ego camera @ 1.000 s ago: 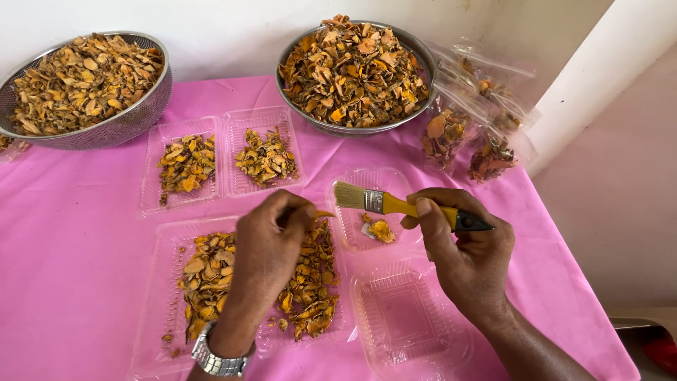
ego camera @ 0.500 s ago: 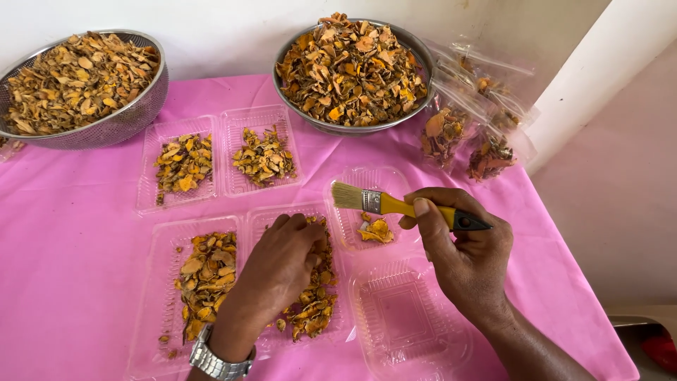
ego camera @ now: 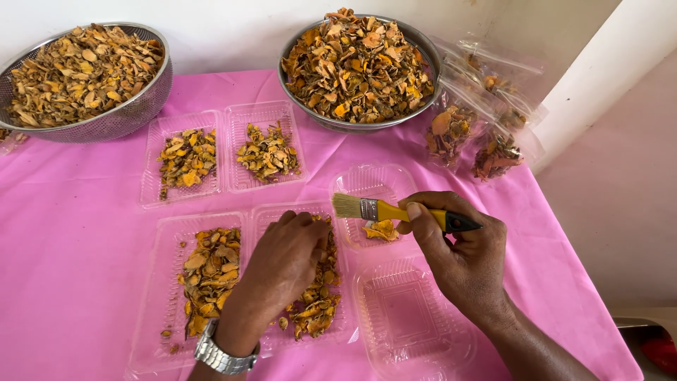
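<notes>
My right hand [ego camera: 462,257] grips a small paintbrush [ego camera: 395,210] with a yellow and black handle, held level, bristles pointing left above a clear hinged box [ego camera: 374,185] that holds one orange dried slice [ego camera: 381,230]. My left hand [ego camera: 282,264], a metal watch on its wrist, lies palm down on the dried orange-yellow slices [ego camera: 314,303] in the right half of a clear double tray [ego camera: 166,296]. Its fingers press into the pile, so I cannot see whether they hold a piece. The tray's left half holds more slices [ego camera: 210,271].
Two steel bowls heaped with dried slices stand at the back, one left [ego camera: 81,74], one centre [ego camera: 356,67]. A second double tray [ego camera: 222,152] holds two small piles. Filled clear bags [ego camera: 483,116] lie at the right. An empty clear tray [ego camera: 412,317] sits near the pink cloth's right edge.
My left hand has come down from beside the brush onto the slices in the near tray. My right hand and the brush have stayed almost still.
</notes>
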